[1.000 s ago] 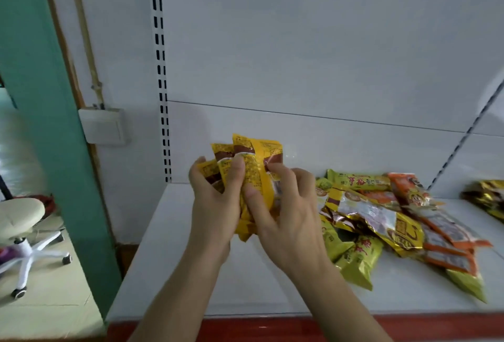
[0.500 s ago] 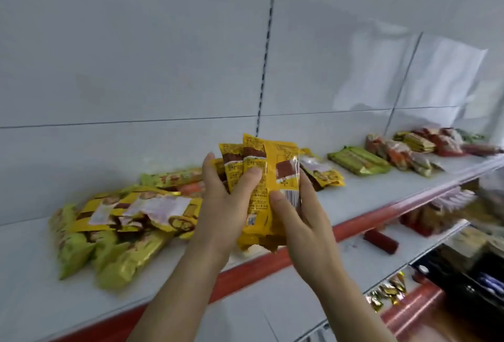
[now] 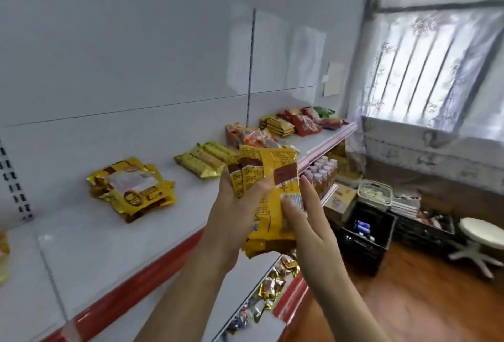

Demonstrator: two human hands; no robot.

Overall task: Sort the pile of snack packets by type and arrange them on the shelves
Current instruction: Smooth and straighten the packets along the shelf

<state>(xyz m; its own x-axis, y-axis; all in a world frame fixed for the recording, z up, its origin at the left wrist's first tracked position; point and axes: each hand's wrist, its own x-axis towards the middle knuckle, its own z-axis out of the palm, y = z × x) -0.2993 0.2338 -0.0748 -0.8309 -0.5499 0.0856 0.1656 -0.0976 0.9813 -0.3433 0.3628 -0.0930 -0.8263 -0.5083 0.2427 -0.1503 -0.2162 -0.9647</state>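
Note:
I hold a bunch of yellow-and-brown snack packets (image 3: 268, 194) upright between both hands, in front of the white shelf (image 3: 90, 249) with its red front edge. My left hand (image 3: 234, 219) grips the bunch from the left, thumb across the front. From the right, my right hand (image 3: 308, 221) holds it with thumb on the front and fingers behind. Sorted groups lie on the shelf: gold packets (image 3: 133, 189), yellow-green bars (image 3: 204, 160), orange packets (image 3: 248, 135), and red and yellow packets (image 3: 297, 122) at the far end.
A lower shelf (image 3: 245, 281) carries small packets (image 3: 270, 284) and bottles (image 3: 319, 175). On the wooden floor to the right stand a black crate (image 3: 365, 235), a cardboard box (image 3: 339, 200), a basket (image 3: 375, 191) and a white stool (image 3: 480, 235). A curtained window (image 3: 436, 69) fills the right.
My view has swung right along the shelf, from the mixed pile at its left end to the sorted groups. Both hands keep hold of the same bunch of yellow packets.

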